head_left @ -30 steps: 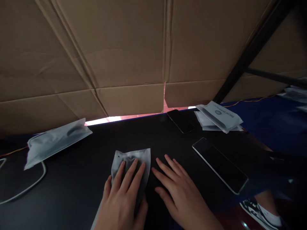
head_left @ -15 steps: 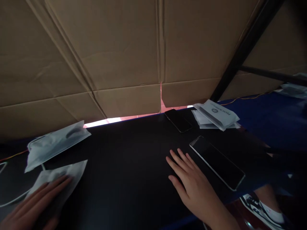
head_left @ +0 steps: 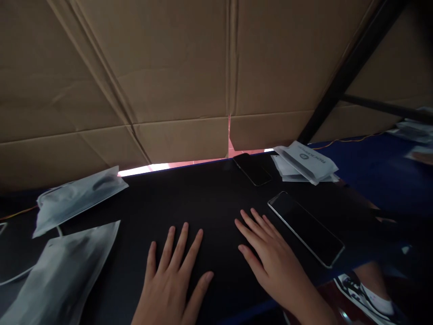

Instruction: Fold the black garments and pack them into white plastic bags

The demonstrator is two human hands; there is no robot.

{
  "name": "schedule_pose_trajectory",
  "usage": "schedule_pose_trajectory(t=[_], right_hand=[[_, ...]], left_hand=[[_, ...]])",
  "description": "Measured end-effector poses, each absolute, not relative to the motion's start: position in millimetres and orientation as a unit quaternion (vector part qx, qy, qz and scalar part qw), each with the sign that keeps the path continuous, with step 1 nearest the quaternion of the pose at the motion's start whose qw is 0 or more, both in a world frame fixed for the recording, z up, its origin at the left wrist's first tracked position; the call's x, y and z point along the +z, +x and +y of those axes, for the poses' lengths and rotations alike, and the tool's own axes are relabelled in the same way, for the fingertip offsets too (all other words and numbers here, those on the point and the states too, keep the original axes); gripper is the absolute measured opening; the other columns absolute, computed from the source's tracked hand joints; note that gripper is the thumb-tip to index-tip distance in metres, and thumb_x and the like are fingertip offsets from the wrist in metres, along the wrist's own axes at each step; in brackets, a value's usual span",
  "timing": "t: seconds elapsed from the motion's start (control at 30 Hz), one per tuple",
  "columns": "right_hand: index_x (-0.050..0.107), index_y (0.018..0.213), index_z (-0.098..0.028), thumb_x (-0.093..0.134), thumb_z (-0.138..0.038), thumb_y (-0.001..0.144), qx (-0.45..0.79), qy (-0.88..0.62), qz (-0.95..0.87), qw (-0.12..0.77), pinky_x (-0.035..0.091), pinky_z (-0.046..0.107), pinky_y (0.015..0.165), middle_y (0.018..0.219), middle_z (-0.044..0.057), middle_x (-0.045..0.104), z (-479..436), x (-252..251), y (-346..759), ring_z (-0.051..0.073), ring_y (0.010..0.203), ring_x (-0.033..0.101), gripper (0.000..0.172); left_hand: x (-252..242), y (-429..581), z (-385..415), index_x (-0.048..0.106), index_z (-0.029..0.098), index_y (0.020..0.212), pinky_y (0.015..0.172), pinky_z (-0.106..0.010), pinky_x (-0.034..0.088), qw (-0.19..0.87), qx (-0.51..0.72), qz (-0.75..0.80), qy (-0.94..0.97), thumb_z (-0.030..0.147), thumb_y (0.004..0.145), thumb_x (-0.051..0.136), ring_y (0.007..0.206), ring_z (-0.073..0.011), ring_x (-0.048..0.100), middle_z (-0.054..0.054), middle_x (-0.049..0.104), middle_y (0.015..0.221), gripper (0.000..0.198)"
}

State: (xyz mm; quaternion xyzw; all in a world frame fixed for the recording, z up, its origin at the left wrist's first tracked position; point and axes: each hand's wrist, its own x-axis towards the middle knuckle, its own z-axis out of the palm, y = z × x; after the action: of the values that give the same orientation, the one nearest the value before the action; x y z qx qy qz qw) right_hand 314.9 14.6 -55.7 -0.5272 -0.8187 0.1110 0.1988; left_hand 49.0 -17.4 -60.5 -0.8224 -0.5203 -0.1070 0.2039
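Observation:
My left hand (head_left: 171, 275) lies flat on the black table top (head_left: 209, 198) with fingers spread and nothing in it. My right hand (head_left: 267, 253) rests flat beside it, also empty, its fingertips a short way from a dark phone (head_left: 306, 228) lying screen up at the right. A grey plastic pouch (head_left: 59, 275) lies at the near left, apart from my left hand. Behind it sits a second grey pouch (head_left: 76, 198).
A smaller dark phone (head_left: 253, 169) lies at the back by a stack of printed grey pouches (head_left: 304, 164). Cardboard sheets (head_left: 189, 76) wall off the back. A grey cable (head_left: 13, 275) runs at the far left. A black frame bar (head_left: 345, 76) and a blue surface (head_left: 382, 171) are at the right.
My left hand slid the pouch from the table's middle to the near left, let it go, and came back to the middle. My right hand shifted slightly right toward the phone.

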Motion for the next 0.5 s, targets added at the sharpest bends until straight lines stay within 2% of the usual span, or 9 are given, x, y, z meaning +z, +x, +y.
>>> schedule_pose_trajectory(t=[0.17,0.37,0.5], right_hand=[[0.044,0.169,-0.026,0.048,-0.039,0.116,0.114,-0.5,-0.842,0.17,0.039,0.073,0.128,0.175,-0.001,0.037,3,-50,289,0.038,0.166,0.027,0.055],[0.04,0.171,-0.028,0.049,-0.039,0.116,0.127,-0.484,-0.85,0.166,0.036,0.068,0.131,0.176,-0.005,0.033,-4,-49,273,0.035,0.166,0.028,0.056],[0.042,0.17,-0.028,0.046,-0.041,0.117,0.127,-0.486,-0.851,0.154,0.037,0.068,0.131,0.176,-0.006,0.033,-2,-48,276,0.034,0.166,0.027,0.054]], left_hand=[[-63,40,-19,0.031,0.02,0.172,0.1,-0.074,0.062,0.204,-0.102,-0.519,-0.824,0.052,0.107,0.048,0.154,-0.0466,0.051,-0.016,0.045,0.172,0.075],[-62,47,-20,0.029,0.022,0.172,0.101,-0.077,0.061,0.185,-0.111,-0.529,-0.821,0.053,0.106,0.05,0.154,-0.0466,0.05,-0.017,0.047,0.171,0.076],[-57,20,-22,0.03,0.031,0.172,0.098,-0.076,0.063,0.113,-0.139,-0.523,-0.833,0.051,0.107,0.052,0.151,-0.0447,0.054,-0.012,0.055,0.167,0.071]])
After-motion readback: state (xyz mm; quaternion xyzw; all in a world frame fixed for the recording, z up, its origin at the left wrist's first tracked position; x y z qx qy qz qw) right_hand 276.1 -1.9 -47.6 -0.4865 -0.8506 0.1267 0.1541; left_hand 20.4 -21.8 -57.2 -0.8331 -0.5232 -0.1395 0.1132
